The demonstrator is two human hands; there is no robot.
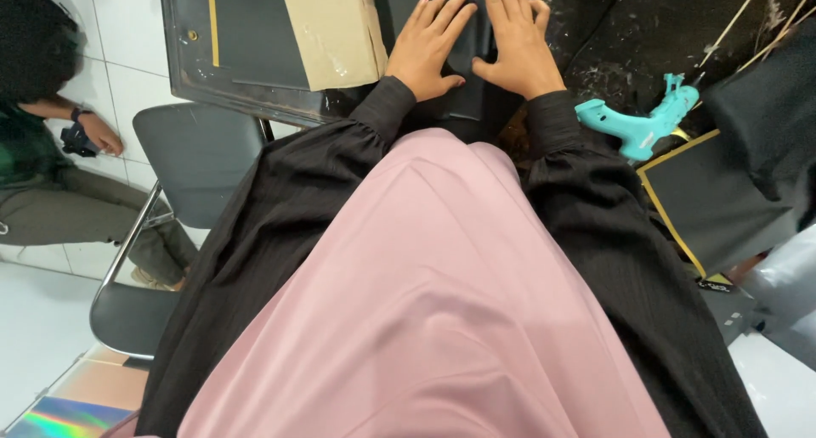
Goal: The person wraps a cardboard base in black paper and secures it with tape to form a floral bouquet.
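I take this for a craft workshop, a makeshift one in a tiled room. I see a dark worktable (595, 56) scuffed and flecked with dried glue, a teal hot glue gun (650, 119) lying on it, thin bamboo sticks (748, 30) at the far corner, a cardboard piece (336, 30) and black sheets with gold edging (710, 204). Holographic paper (64, 417) lies on the white floor, beside a plain grey metal-framed chair (191, 166)
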